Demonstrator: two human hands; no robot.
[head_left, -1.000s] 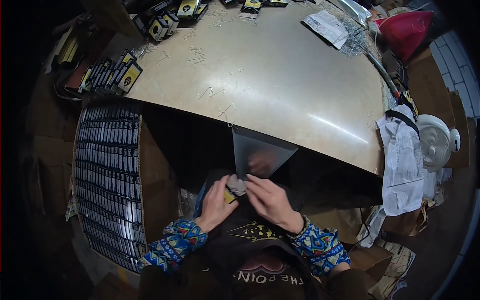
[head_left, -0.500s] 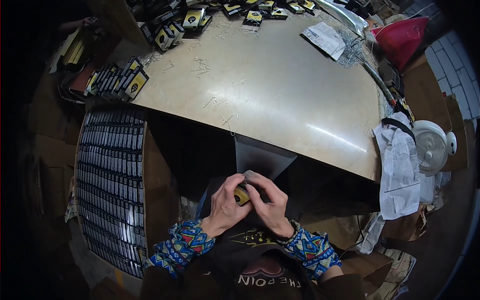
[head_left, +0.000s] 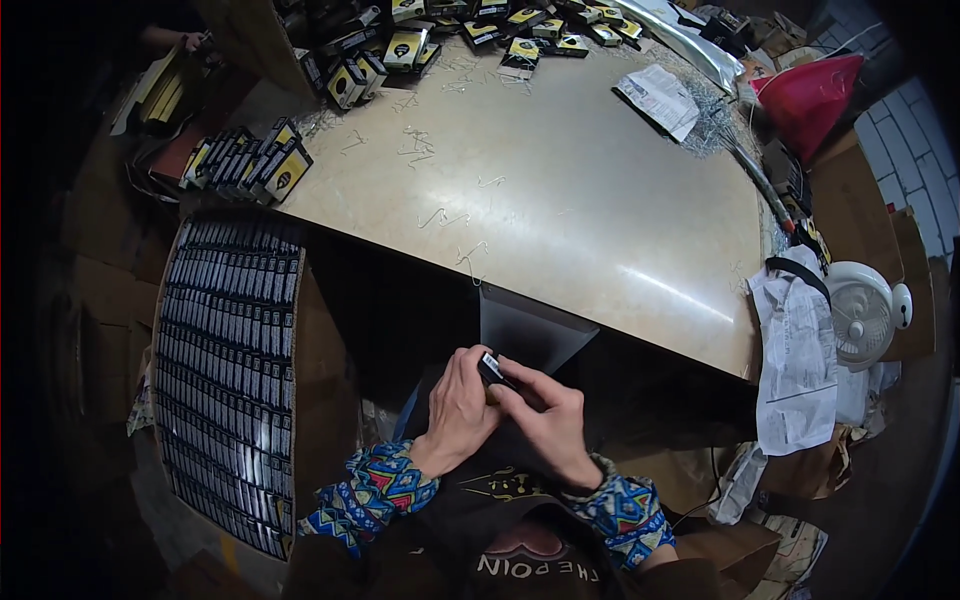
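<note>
Between my two hands, in front of my apron, is a small black and yellow box (head_left: 491, 369); its dark narrow side with a pale label faces up. My left hand (head_left: 458, 412) has its fingers curled round the box's left side. On the right, my right hand (head_left: 548, 410) pinches it between thumb and fingers. Much of the box is hidden by the fingers. Beyond my hands, thin bent wire hooks (head_left: 472, 258) lie scattered along the near edge of the table (head_left: 590, 210).
On the left stands an open carton (head_left: 310, 400) packed with rows of dark boxes (head_left: 225, 370). More black and yellow boxes (head_left: 285, 170) stand at the table's left corner and pile up at the back. A white fan (head_left: 860, 312) and hanging printed paper (head_left: 795, 370) are at right.
The box has been turned in my hands: its yellow face showed before, and now its dark labelled side is up. My right fingers have shifted along it. The whole view has moved slightly.
</note>
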